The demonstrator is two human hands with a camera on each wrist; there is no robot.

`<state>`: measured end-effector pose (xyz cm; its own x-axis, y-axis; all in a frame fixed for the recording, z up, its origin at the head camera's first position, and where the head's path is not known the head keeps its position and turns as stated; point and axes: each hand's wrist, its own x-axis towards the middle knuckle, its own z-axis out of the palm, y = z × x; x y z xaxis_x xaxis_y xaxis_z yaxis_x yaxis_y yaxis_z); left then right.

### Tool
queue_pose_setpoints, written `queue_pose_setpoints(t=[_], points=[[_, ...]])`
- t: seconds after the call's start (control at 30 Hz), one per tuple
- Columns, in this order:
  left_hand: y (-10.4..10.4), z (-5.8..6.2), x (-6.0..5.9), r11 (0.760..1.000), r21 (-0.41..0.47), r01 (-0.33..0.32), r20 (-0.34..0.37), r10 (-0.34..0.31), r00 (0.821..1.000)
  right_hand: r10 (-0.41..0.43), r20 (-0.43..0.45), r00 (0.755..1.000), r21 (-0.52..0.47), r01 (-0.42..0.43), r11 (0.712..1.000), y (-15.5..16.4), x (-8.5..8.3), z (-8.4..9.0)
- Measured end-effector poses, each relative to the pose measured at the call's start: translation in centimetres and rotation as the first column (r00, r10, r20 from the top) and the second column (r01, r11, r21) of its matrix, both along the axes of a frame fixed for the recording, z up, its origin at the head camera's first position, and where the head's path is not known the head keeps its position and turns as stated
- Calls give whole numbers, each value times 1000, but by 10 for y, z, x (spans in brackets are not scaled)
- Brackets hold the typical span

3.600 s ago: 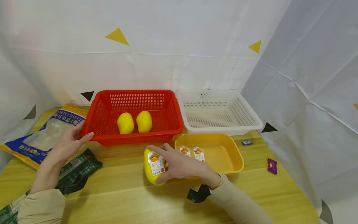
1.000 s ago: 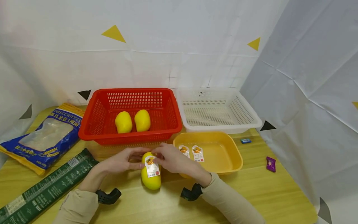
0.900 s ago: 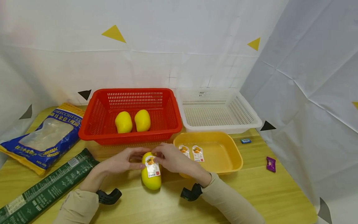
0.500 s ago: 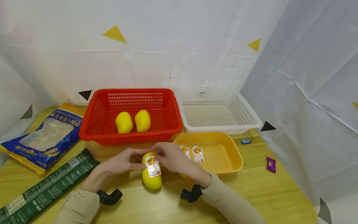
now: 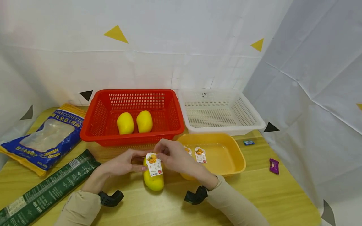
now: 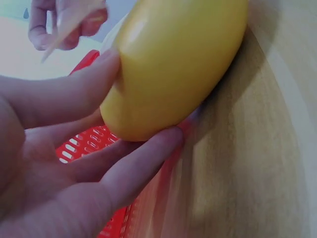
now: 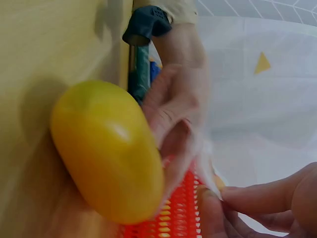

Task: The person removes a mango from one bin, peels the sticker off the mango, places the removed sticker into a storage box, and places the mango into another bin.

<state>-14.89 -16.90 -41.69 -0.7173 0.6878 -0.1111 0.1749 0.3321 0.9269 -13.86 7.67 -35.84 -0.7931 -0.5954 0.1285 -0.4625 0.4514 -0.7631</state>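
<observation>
A yellow mango point(image 5: 154, 183) lies on the wooden table in front of the red basket. My left hand point(image 5: 121, 164) holds its far end, thumb on one side and fingers on the other, as the left wrist view shows. My right hand point(image 5: 176, 157) pinches the upper edge of a white label point(image 5: 154, 165) with a mango picture, between thumb and fingers. In the left wrist view the label point(image 6: 74, 25) appears edge-on, apart from the mango point(image 6: 178, 64). The right wrist view shows the mango's bare side point(image 7: 106, 148) and the pinching fingers at lower right.
Two mangoes point(image 5: 125, 123) sit in the red basket point(image 5: 131, 138). Right of it stand a white basket point(image 5: 226, 129) and a yellow tray point(image 5: 226, 160) with two labels point(image 5: 200, 155). A blue pasta bag point(image 5: 48, 138) and green packet point(image 5: 51, 188) lie left, two small wrapped sweets point(image 5: 274, 166) right.
Earlier my left hand left the red basket's rim and took the mango's end. Within the last half second my right hand rose slightly, lifting the label off the mango's surface.
</observation>
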Motion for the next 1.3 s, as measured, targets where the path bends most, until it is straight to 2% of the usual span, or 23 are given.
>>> queue_pose_setpoints(t=[0.17, 0.43, 0.77, 1.03, 1.3], points=[[0, 2, 1, 1000, -21, -1, -30, 0, 1000, -34, 44, 998, -4, 34, 999, 8, -4, 6], [2, 4, 1, 999, -38, -11, -40, 9, 999, 2, 56, 998, 90, -7, 996, 20, -14, 10], [3, 7, 1, 997, -69, -32, -53, 28, 998, 24, 160, 987, 132, -46, 990, 38, -29, 29], [2, 4, 1, 997, -67, -37, -39, 35, 999, 20, 217, 976, 157, -55, 986, 59, -43, 36], [1, 3, 1, 997, -63, -33, -20, 32, 999, 13, 275, 961, 178, -64, 982, 84, -58, 35]])
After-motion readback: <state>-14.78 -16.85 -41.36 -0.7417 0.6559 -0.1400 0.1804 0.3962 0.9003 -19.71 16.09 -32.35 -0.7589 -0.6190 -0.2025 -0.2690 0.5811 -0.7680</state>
